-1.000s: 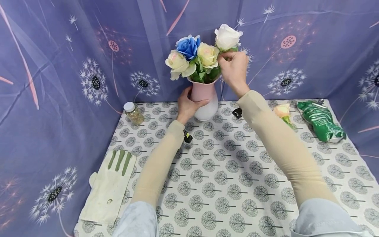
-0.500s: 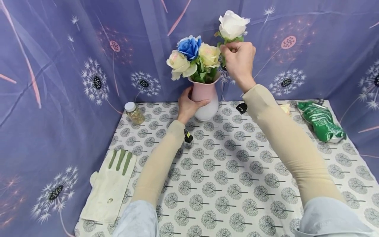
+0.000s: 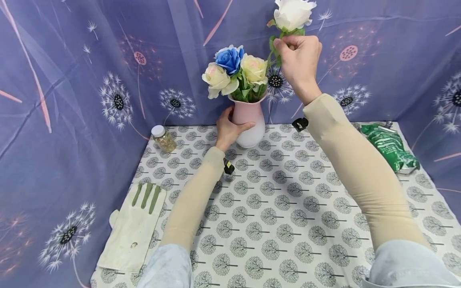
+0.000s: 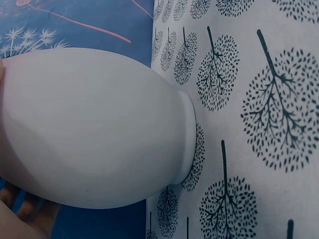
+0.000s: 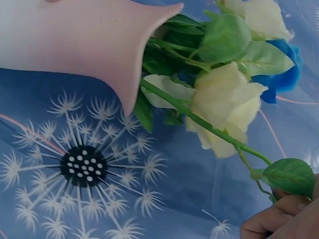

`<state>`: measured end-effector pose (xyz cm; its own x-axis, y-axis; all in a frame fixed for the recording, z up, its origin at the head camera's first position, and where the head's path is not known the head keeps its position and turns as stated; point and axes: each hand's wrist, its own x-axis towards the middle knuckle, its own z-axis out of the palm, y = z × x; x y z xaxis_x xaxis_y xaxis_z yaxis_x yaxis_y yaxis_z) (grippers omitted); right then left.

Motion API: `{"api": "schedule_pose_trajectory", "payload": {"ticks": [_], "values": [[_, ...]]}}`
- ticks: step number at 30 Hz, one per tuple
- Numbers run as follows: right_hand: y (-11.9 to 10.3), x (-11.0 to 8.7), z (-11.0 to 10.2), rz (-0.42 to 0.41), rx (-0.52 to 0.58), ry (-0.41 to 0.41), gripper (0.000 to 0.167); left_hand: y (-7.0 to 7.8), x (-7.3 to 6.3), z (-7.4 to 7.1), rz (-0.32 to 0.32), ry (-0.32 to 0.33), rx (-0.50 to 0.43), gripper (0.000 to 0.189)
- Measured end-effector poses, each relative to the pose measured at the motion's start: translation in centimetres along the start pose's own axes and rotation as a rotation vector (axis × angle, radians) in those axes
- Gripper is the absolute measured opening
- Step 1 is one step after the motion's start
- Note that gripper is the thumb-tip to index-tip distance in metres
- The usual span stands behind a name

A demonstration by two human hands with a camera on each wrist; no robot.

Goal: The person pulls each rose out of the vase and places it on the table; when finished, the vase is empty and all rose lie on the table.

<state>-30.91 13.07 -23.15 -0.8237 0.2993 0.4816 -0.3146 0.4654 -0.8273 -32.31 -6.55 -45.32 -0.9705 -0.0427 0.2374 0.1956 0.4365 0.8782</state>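
Note:
A pink and white vase [image 3: 250, 120] stands upright at the back of the table, and my left hand [image 3: 230, 129] grips its left side. In the left wrist view the vase's white body [image 4: 99, 129] rests on the cloth. My right hand [image 3: 300, 58] pinches the stem of a white rose [image 3: 293, 14] just under its bloom, above and right of the vase. The right wrist view shows the green stem [image 5: 209, 128] still running into the vase mouth. A blue rose [image 3: 229, 60] and two cream roses, one cream rose [image 3: 254, 69] nearest the stem, stand in the vase.
A jar with a white lid [image 3: 163, 138] stands at the back left. A white glove with green strips [image 3: 133, 228] lies at the left edge. A green packet [image 3: 390, 146] lies at the back right. A purple patterned curtain [image 3: 72, 120] hangs close behind the table.
My right hand has risen and moved right with the white rose, drawing more of its stem out of the vase. The left hand keeps its place. My right sleeve now covers the peach flower.

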Motion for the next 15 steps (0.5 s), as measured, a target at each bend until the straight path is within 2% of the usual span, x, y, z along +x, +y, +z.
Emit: {"api": "schedule_pose_trajectory", "payload": {"ticks": [15], "values": [[-2.6,0.8,-1.8,0.037,0.094,0.021,0.018,-0.3,0.3,0.0,0.007,0.007,-0.009,0.100]]}}
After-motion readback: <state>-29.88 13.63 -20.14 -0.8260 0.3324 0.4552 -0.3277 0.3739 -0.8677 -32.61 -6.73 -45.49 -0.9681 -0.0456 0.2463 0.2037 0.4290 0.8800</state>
